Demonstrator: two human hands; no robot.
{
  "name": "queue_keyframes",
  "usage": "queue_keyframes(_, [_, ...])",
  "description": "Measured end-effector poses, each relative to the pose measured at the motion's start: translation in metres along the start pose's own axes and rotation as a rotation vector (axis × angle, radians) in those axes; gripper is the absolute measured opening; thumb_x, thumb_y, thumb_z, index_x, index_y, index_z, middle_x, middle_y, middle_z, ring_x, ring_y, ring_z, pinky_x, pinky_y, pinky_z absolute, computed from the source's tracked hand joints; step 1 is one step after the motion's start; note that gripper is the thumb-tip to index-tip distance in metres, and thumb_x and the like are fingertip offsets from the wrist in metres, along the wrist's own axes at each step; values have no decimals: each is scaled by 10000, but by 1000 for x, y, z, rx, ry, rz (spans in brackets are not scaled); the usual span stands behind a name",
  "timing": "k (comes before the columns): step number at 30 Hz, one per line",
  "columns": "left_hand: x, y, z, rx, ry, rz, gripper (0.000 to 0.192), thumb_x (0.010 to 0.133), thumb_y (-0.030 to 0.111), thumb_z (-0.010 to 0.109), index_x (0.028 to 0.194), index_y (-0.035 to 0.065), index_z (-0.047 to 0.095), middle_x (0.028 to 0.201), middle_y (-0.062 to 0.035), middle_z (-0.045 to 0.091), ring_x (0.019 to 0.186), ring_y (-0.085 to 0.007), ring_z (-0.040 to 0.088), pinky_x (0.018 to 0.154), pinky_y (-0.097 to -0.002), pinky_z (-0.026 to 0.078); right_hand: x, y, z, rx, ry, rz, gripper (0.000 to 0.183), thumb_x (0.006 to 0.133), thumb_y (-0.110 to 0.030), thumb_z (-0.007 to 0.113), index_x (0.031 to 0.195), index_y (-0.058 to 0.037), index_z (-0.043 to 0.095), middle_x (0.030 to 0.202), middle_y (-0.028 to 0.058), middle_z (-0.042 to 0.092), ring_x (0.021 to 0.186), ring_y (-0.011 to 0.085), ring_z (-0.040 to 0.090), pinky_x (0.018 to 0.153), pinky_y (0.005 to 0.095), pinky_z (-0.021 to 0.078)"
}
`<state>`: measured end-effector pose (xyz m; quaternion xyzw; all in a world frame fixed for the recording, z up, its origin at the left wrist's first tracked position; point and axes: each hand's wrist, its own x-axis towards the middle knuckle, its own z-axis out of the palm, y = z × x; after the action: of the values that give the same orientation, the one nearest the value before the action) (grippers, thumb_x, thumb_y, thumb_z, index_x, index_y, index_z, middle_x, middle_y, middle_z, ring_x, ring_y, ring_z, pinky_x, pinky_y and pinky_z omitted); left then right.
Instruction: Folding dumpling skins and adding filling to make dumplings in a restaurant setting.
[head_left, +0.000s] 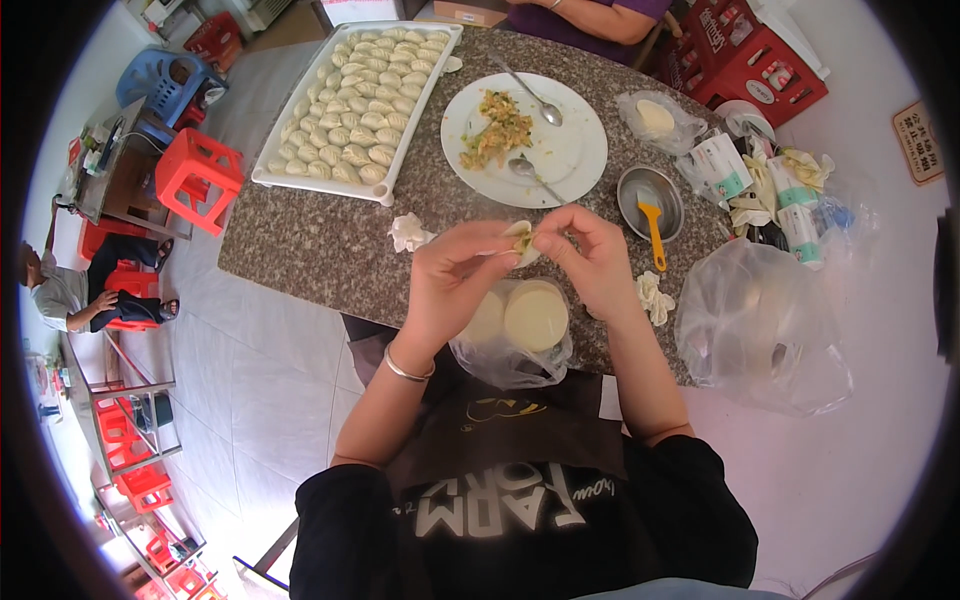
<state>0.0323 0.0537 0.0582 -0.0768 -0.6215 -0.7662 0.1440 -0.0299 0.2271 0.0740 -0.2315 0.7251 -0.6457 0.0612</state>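
Observation:
Both my hands meet over the table's near part around a partly folded dumpling (527, 253) with filling showing inside. My left hand (469, 274) holds its left side between thumb and fingers; my right hand (589, 259) pinches its right edge. Just below, round dumpling wrappers (535, 316) stand in stacks in a clear plastic bag, the left stack partly behind my left hand. Beyond my hands, a white oval plate (577, 161) bears minced filling (495, 131) and two metal spoons (551, 114). A white tray (385, 192) full of pleated dumplings (352, 120) stands at the back left.
On the granite-patterned table (300, 255) are a steel bowl (634, 187) with a yellow-handled tool (653, 232), crumpled tissues (410, 232), a bagged wrapper stack (655, 117), tissue packs (721, 169) and a large plastic bag (757, 330). A person (600, 22) is across the table; another sits far left.

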Motion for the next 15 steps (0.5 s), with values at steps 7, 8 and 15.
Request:
queue_keyframes(7, [-3, 5, 6, 32, 101, -195, 196, 836, -52, 672, 1030, -34, 654, 1114, -119, 641, 987, -171, 643, 831, -272, 548, 0, -1, 6, -216, 40, -197, 59, 854, -34, 646, 883, 13, 625, 843, 72, 635, 788, 152, 587, 728, 271, 456])
queue_keyframes(8, [-2, 7, 6, 31, 101, -195, 196, 836, -52, 672, 1030, -34, 654, 1114, -119, 641, 987, -171, 643, 831, -272, 548, 0, -2, 6, -217, 40, -197, 59, 854, -34, 646, 883, 13, 625, 843, 72, 635, 788, 152, 587, 728, 271, 456])
queue_keyframes(15, [-1, 2, 3, -77, 123, -180, 185, 839, -52, 671, 1021, -42, 640, 1065, -118, 660, 975, -167, 645, 830, -273, 549, 1, 0, 0, -108, 13, -77, 71, 854, -49, 642, 871, 15, 617, 842, 70, 634, 790, 158, 588, 732, 270, 456])
